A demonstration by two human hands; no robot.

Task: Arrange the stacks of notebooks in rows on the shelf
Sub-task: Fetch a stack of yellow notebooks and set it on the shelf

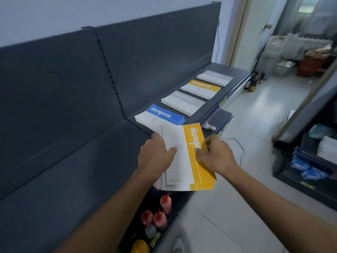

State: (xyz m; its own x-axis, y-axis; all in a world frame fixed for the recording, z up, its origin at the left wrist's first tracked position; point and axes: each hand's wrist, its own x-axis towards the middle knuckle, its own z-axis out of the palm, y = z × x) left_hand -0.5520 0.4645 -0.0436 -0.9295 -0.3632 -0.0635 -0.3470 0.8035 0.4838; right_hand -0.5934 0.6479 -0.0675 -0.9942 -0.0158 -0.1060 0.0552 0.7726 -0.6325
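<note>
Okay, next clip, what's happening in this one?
A person is shelving notebooks. Both hands, left and right, hold a yellow stack just in front of the dark shelf. Four stacks already lie in a row on the shelf: a blue one nearest, then a white one, a yellow one and another white one farthest. The shelf's near part is bare.

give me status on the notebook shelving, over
Left hand and right hand both grip yellow stack. Four stacks already rowed on shelf. Nothing blocking.
</note>
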